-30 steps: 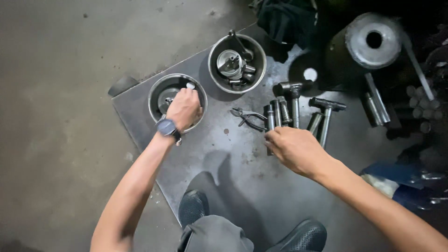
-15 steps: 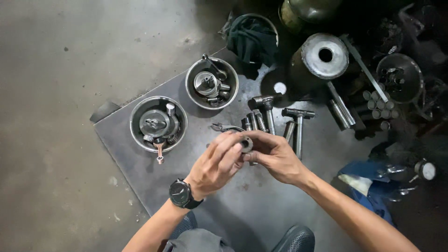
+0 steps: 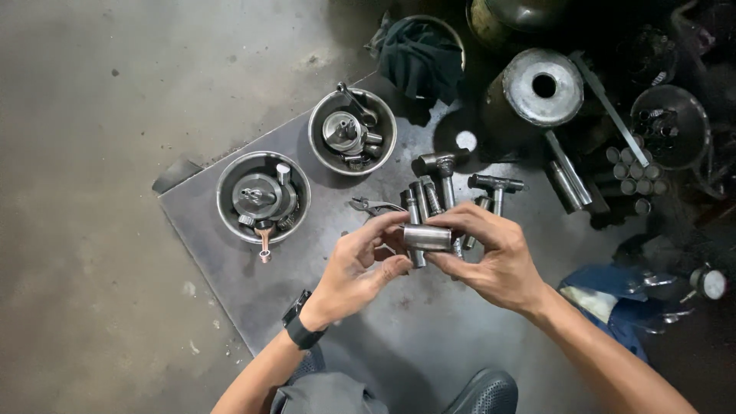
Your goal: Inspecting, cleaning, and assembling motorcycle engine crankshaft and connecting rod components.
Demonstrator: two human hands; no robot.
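Where left hand [image 3: 356, 276] sat in near bowl [image 3: 263, 196] a second ago, both hands now meet over middle of steel plate [image 3: 230, 268] on floor. Left, right hand [image 3: 494, 261] grip short metal cylinder [image 3: 428, 238] between fingertips, above loose tools [image 3: 445, 184]. Part fetched, now handled.

We have one head view, looking steeply down from above our hands [image 3: 429, 257] onto the metal floor plate [image 3: 230, 261]; close range, our forearms enter from the bottom edge.
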